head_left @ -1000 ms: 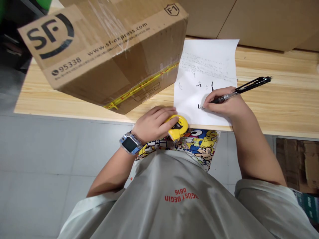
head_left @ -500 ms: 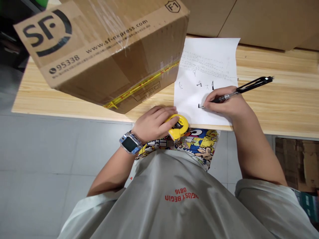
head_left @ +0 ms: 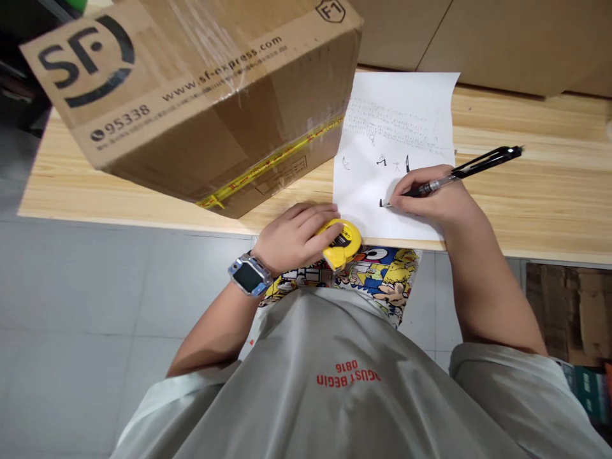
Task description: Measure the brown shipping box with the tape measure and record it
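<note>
My right hand [head_left: 427, 196] is closed round a black pen [head_left: 478, 167], whose tip touches a sheet of white paper [head_left: 406, 89] beside a small dark mark. Lines of faint writing and several small drawings cover parts of the sheet. At the table's front edge, my left hand [head_left: 299, 237] is closed on a yellow tape measure [head_left: 351, 237], its fingers bent over the case. Fingertips of that hand reach the paper's lower left corner. A watch [head_left: 249, 275] is strapped on my left wrist.
A large taped cardboard box [head_left: 229, 121] stands tilted across the left of the wooden table [head_left: 535, 166], next to the paper. Brown cardboard [head_left: 497, 44] lines the table's back edge. More cardboard [head_left: 568, 312] lies low at the right, by the tiled floor.
Both hands hold the same positions, with the pen tip at the same mark. The view has shifted very slightly.
</note>
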The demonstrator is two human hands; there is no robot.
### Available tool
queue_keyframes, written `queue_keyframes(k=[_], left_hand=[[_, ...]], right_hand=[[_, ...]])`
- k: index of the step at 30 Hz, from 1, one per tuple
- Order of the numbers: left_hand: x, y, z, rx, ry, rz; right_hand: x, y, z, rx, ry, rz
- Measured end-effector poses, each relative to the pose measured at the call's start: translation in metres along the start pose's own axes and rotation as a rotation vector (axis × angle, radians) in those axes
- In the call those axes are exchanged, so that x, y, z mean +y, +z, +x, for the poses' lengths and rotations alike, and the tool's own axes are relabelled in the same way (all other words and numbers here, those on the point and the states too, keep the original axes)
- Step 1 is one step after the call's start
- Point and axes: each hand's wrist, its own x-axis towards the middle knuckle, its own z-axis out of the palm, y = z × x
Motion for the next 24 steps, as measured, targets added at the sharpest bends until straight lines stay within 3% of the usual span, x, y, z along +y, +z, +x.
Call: queue_keyframes(k=[24], left_hand=[[0.000,0.000,0.001,0.006,0.001,0.002]], right_hand=[[0.011,-0.001,0.000,-0.014,-0.047,-0.022]])
